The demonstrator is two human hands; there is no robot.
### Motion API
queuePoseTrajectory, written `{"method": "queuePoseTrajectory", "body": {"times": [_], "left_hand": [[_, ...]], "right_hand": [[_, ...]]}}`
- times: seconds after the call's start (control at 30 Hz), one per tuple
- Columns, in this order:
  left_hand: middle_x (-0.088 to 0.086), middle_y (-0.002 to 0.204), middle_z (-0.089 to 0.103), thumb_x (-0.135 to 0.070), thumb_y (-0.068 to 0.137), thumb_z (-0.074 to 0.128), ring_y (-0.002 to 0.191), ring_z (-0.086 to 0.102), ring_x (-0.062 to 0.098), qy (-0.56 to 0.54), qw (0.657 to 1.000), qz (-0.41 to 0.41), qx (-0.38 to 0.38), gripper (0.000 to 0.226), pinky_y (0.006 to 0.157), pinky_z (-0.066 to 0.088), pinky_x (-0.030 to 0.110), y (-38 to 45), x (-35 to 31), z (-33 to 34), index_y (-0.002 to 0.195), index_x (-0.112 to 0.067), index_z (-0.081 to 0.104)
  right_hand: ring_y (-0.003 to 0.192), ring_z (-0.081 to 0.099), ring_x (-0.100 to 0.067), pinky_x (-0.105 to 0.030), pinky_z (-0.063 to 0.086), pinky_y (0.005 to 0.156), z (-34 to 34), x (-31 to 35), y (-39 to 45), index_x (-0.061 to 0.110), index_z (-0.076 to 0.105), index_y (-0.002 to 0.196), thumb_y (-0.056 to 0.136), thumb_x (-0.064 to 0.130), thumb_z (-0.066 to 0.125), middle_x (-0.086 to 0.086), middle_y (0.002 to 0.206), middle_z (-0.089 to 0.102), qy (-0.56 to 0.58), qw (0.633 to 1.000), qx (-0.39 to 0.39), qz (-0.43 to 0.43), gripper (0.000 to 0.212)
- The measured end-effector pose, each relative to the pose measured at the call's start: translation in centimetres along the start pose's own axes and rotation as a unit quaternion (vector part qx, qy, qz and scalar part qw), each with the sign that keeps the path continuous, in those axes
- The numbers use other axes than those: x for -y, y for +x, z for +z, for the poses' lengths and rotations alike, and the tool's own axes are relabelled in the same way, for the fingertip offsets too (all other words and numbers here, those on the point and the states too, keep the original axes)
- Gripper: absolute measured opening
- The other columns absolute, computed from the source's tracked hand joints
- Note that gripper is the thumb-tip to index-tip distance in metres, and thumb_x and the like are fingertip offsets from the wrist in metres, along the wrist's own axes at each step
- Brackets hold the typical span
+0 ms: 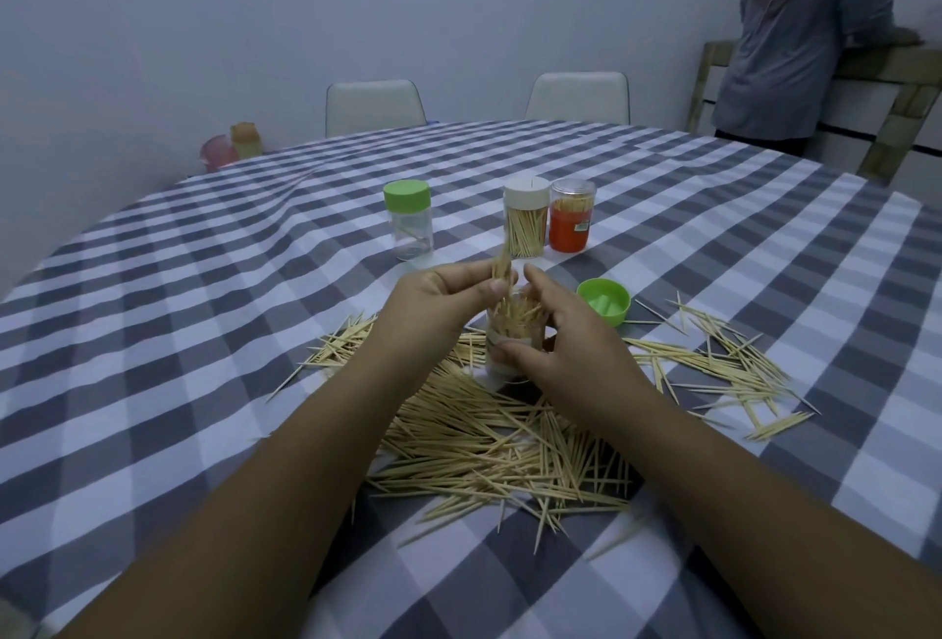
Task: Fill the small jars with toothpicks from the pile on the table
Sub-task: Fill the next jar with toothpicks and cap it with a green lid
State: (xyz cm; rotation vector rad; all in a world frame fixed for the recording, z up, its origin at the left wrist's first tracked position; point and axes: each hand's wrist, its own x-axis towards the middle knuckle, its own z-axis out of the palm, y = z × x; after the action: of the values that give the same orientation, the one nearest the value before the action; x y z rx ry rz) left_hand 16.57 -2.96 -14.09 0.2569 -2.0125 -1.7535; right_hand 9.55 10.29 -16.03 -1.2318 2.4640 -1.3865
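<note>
At the worktop's centre, left hand [438, 302] pinches a toothpick bundle [144, 265] over the open jar [515, 338]; right hand [571, 338] grips it. Next: lower them in, then fetch more from the pile [489, 439] at 6 o'clock.

Grey and white checked cloth [204, 332] over the desk. Pale yellow wooden toothpicks [489, 445] in a heap. Bright green round plastic lid [604, 308], loose. Clear jar with green cap [408, 219]. Clear jar with white cap [526, 215]. Orange-labelled clear jar [572, 223].
</note>
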Motion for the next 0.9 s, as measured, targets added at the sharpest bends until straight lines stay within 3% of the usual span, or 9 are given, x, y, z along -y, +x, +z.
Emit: {"method": "queuePoseTrajectory", "body": {"times": [0.17, 0.27, 0.33, 0.47, 0.6, 0.7, 0.77, 0.9], "left_hand": [[-0.006, 0.109, 0.07, -0.025, 0.083, 0.071, 0.103, 0.064, 0.007, 0.078, 0.997, -0.004, -0.006, 0.021, 0.093, 0.047, 0.03, -0.05, -0.01, -0.13, 0.102, -0.033, 0.07], [-0.003, 0.129, 0.06, -0.04, 0.073, 0.073, 0.118, 0.057, 0.011, 0.059, 0.996, -0.054, 0.043, 0.061, 0.106, 0.041, 0.039, -0.05, 0.24, -0.25, 0.13, -0.032, 0.053], [-0.002, 0.13, 0.061, -0.033, 0.074, 0.069, 0.116, 0.059, 0.013, 0.021, 0.995, -0.072, 0.066, 0.072, 0.106, 0.041, 0.041, -0.03, 0.44, -0.15, 0.14, -0.027, 0.042], [-0.003, 0.125, 0.064, -0.008, 0.082, 0.065, 0.111, 0.062, 0.01, -0.032, 0.997, -0.045, 0.061, 0.066, 0.091, 0.052, 0.029, 0.07, 0.53, -0.11, 0.142, -0.021, 0.039], [-0.002, 0.106, 0.072, 0.002, 0.085, 0.062, 0.102, 0.067, 0.01, -0.032, 0.998, -0.012, 0.06, 0.052, 0.078, 0.054, 0.022, 0.06, 0.32, -0.11, 0.128, -0.024, 0.051], [-0.003, 0.101, 0.074, -0.006, 0.086, 0.065, 0.099, 0.068, 0.01, 0.031, 0.998, 0.017, 0.049, 0.031, 0.083, 0.052, 0.025, -0.08, 0.24, -0.15, 0.111, -0.024, 0.065], [-0.006, 0.103, 0.073, -0.014, 0.086, 0.067, 0.101, 0.066, 0.006, 0.078, 0.996, 0.038, 0.035, 0.021, 0.087, 0.051, 0.027, -0.11, 0.28, -0.24, 0.102, -0.027, 0.071], [-0.012, 0.132, 0.057, -0.041, 0.084, 0.066, 0.124, 0.047, -0.004, 0.175, 0.981, 0.063, 0.061, 0.013, 0.105, 0.038, 0.03, -0.07, 0.21, -0.41, 0.094, -0.046, 0.072]], "right_hand": [[0.128, 0.043, -0.014, -0.033, 0.04, 0.103, -0.04, -0.05, -0.03, 0.027, 0.018, 0.15, 0.084, 0.027, 0.069, 0.0, 0.145, 0.04, 0.005, 1.0, 0.002, 0.001, 0.084], [0.121, 0.046, -0.009, -0.028, 0.043, 0.098, -0.12, 0.14, -0.21, 0.03, 0.015, 0.15, 0.085, 0.026, 0.069, 0.002, 0.144, 0.041, 0.021, 1.0, 0.008, -0.004, 0.085], [0.116, 0.048, -0.004, -0.027, 0.046, 0.097, -0.13, 0.35, -0.31, 0.031, 0.013, 0.15, 0.085, 0.025, 0.069, 0.005, 0.144, 0.042, 0.039, 0.999, 0.018, -0.007, 0.086], [0.108, 0.048, 0.003, -0.028, 0.046, 0.096, -0.21, 0.46, -0.39, 0.034, 0.009, 0.15, 0.085, 0.021, 0.069, 0.012, 0.137, 0.043, 0.064, 0.998, 0.022, -0.008, 0.09], [0.12, 0.046, -0.005, -0.033, 0.043, 0.101, -0.15, 0.36, -0.46, 0.034, 0.007, 0.15, 0.084, 0.021, 0.07, 0.007, 0.143, 0.041, 0.06, 0.998, 0.015, -0.007, 0.091], [0.114, 0.047, -0.002, -0.027, 0.044, 0.097, -0.14, 0.22, -0.26, 0.032, 0.009, 0.15, 0.085, 0.021, 0.068, 0.007, 0.141, 0.043, 0.056, 0.998, 0.013, -0.003, 0.089], [0.121, 0.044, -0.005, -0.022, 0.039, 0.099, -0.05, 0.08, -0.07, 0.028, 0.015, 0.151, 0.087, 0.022, 0.067, 0.004, 0.144, 0.04, 0.028, 1.0, 0.013, -0.002, 0.082], [0.132, 0.036, -0.01, -0.02, 0.029, 0.104, -0.25, -0.08, 0.2, 0.02, 0.026, 0.149, 0.088, 0.025, 0.064, 0.002, 0.148, 0.036, -0.028, 0.999, 0.021, -0.011, 0.073]]}}
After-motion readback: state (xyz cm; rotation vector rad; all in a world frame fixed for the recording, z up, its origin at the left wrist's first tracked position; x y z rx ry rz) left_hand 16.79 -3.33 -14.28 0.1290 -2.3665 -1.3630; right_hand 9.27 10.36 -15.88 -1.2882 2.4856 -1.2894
